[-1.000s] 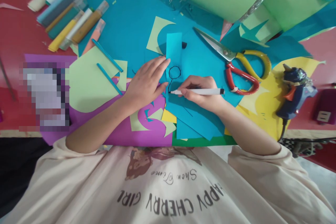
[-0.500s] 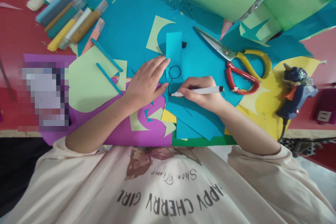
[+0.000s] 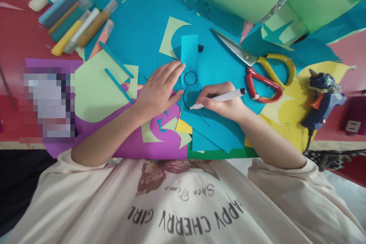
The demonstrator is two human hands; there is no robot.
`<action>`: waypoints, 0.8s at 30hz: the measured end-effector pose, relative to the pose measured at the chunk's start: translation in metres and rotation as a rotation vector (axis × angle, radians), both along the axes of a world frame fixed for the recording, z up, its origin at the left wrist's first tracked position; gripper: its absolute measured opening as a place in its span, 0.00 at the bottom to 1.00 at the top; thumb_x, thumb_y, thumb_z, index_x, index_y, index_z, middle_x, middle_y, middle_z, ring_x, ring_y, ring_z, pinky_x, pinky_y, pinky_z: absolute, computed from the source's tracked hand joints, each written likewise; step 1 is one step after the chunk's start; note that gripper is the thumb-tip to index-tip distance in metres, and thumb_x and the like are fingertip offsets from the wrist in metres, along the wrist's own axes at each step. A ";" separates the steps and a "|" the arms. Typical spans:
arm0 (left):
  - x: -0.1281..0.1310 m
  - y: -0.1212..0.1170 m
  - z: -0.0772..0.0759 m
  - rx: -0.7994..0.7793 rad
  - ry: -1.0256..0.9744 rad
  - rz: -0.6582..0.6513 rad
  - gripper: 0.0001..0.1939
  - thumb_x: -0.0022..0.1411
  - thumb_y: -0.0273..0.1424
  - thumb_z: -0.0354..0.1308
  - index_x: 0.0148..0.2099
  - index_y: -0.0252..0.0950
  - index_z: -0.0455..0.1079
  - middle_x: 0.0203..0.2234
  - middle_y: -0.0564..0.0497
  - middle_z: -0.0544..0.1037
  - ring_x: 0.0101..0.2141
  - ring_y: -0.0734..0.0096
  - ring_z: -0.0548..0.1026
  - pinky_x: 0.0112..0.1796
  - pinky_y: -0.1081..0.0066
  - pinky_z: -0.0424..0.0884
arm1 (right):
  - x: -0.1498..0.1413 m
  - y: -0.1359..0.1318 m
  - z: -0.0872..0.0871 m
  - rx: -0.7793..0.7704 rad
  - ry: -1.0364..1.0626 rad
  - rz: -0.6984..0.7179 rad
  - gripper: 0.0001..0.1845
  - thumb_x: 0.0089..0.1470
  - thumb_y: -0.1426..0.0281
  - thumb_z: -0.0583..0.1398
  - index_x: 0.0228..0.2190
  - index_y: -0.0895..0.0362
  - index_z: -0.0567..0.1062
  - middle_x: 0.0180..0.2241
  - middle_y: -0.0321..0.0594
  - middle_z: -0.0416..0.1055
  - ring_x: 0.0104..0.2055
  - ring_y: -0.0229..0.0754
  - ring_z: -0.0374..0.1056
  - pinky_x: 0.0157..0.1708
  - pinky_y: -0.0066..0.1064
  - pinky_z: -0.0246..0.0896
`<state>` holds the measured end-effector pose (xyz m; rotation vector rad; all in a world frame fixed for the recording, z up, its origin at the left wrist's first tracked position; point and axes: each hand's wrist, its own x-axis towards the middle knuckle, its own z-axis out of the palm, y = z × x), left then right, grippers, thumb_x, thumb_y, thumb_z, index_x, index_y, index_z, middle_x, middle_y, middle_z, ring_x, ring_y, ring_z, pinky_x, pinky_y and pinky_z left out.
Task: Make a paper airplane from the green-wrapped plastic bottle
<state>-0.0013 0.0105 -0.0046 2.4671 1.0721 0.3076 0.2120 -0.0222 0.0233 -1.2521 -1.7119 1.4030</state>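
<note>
My right hand grips a white marker with a black end. Its tip touches a strip of blue paper at the lower end of a curved black line. Above that line a small black circle is drawn on the same strip. My left hand lies flat with fingers stretched out, fingertips on the strip's left edge. A black marker cap lies by the strip's upper right side. Scissors with one red and one yellow handle rest to the right of the strip.
Several markers lie at the upper left. A pale green sheet holds two thin blue paper rolls. At the right, a blue glue gun lies on yellow paper. Paper scraps are scattered about; a phone-like blurred object is far left.
My right hand has moved the marker tip slightly down and right, and the black curve on the strip is longer. The marker's back end has tilted up. My left hand stays put.
</note>
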 end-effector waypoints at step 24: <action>-0.005 0.002 0.000 -0.039 -0.011 -0.068 0.40 0.64 0.51 0.50 0.71 0.41 0.43 0.70 0.39 0.49 0.68 0.44 0.49 0.63 0.43 0.52 | 0.003 0.000 -0.004 0.024 0.085 -0.087 0.12 0.51 0.67 0.57 0.22 0.59 0.75 0.18 0.35 0.72 0.19 0.33 0.65 0.17 0.23 0.55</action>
